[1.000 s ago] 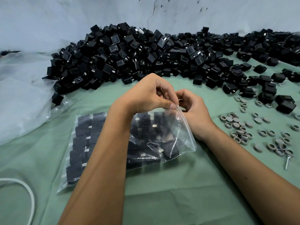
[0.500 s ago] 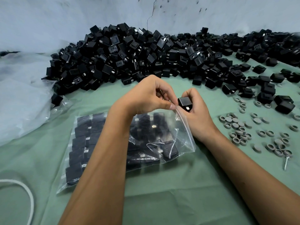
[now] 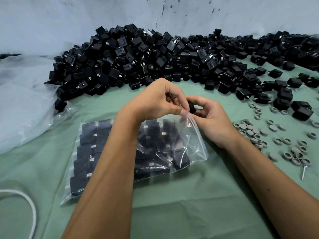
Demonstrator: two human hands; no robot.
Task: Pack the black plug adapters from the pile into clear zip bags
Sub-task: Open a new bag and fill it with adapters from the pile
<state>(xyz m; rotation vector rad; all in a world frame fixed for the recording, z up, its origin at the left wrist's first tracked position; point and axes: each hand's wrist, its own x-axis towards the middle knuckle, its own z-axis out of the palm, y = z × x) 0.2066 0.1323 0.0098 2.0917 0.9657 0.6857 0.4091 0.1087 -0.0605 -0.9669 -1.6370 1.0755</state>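
Observation:
A clear zip bag (image 3: 193, 142) lies on the green cloth, filled with rows of black plug adapters. My left hand (image 3: 155, 102) pinches the bag's open top edge between thumb and fingers and lifts it. My right hand (image 3: 212, 121) grips one black adapter (image 3: 192, 107) right at the bag's mouth, partly hidden by my fingers. A large pile of black adapters (image 3: 155, 61) stretches along the wall behind my hands.
Several grey rings and caps (image 3: 255, 133) and a metal screw (image 3: 304, 172) lie at the right. Crumpled clear plastic (image 3: 22, 100) covers the left side. A white cord (image 3: 29, 204) curves at the lower left. Loose adapters (image 3: 302, 109) sit at the right.
An adapter appeared in my right hand half a second ago and has since moved down to the bag's mouth. My left hand keeps pinching the bag's edge.

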